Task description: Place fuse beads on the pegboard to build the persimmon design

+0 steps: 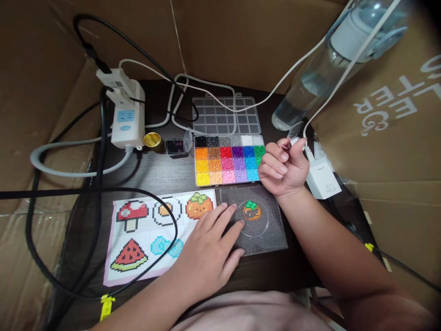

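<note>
My left hand lies flat, fingers spread, across the left edge of a clear pegboard and the right part of a printed pattern sheet. On the board is a small fuse-bead piece with a green top and an orange body with darker spots; a faint round outline surrounds it. My right hand is raised at the right end of the bead box, palm up with curled fingers. A clear piece of plastic shows by its fingertips; whether the hand grips it is hard to make out.
A power strip, black cable and white cables crowd the left and back. The bead box's lid stands open. A gold-lidded jar sits left of it. Right are a water bottle and white charger. Cardboard walls enclose the table.
</note>
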Action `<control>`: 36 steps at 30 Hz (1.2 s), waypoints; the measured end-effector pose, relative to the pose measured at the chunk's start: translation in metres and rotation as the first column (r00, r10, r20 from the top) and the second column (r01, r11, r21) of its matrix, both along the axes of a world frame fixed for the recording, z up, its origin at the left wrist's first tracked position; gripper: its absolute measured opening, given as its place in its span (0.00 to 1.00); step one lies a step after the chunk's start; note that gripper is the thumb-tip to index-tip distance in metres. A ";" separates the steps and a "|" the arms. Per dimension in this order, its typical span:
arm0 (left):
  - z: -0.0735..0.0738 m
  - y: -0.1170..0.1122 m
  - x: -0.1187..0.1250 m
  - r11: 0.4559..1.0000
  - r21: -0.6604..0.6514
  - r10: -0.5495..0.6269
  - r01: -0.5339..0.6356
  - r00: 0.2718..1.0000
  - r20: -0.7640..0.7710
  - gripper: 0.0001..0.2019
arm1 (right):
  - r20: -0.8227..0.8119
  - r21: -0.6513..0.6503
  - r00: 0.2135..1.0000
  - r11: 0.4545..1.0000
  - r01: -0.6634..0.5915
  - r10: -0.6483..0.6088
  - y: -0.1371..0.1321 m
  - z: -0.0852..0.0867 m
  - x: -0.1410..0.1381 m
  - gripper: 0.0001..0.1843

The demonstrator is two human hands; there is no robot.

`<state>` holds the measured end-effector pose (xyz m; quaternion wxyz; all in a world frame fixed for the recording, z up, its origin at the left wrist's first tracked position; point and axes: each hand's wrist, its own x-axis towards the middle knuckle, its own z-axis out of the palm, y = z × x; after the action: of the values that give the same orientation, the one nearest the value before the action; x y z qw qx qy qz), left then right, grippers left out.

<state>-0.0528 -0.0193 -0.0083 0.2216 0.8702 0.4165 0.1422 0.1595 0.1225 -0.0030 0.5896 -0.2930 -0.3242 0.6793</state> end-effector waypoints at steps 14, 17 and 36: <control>0.006 -0.002 -0.002 1.000 -0.003 0.002 -0.002 0.999 -0.038 0.24 | -0.190 -0.043 0.958 0.973 -0.228 0.216 -0.006 0.009 -0.007 0.07; 0.006 -0.002 -0.002 1.000 -0.016 0.012 -0.012 0.999 -0.034 0.23 | -0.089 -0.060 0.975 0.976 -0.208 0.203 -0.006 0.008 -0.009 0.08; 0.008 -0.005 -0.005 0.999 -0.033 0.020 -0.020 0.999 -0.029 0.25 | 0.740 0.229 0.644 0.973 0.033 -0.197 -0.012 0.024 -0.051 0.11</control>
<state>-0.0577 -0.0246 -0.0003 0.2285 0.8641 0.4306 0.1250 0.1085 0.1107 0.0208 0.4681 -0.5105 -0.5860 0.4206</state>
